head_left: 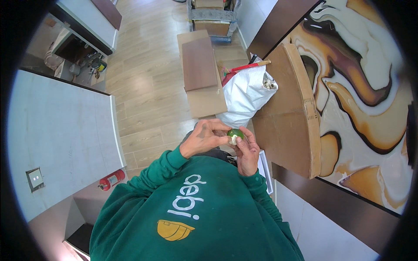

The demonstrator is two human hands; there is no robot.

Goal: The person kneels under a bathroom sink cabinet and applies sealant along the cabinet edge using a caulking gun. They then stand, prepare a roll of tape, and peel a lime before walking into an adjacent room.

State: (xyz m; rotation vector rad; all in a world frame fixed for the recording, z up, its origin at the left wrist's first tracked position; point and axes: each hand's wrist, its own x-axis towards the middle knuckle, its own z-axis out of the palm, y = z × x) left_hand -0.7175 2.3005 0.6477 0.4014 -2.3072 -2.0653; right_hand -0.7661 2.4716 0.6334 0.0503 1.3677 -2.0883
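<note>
In front of my chest, both hands meet at a small, round, glossy green fruit (237, 133) that looks like a green citrus. A whitish patch shows on its near side, where the skin seems peeled back. My right hand (247, 153) cups the fruit from the right, with the thumb against its near side. From the left, my left hand (203, 137) reaches across with bent fingers and pinches at the fruit beside the pale patch. The fingers partly hide its left side.
Beyond my hands, a white sack (247, 93) with a red-handled tool (250, 66) leans by a large cardboard sheet (285, 117). A brown board (199, 65) lies on cardboard. A fire extinguisher (112, 179) hangs at left; a marbled panel (361, 87) stands at right.
</note>
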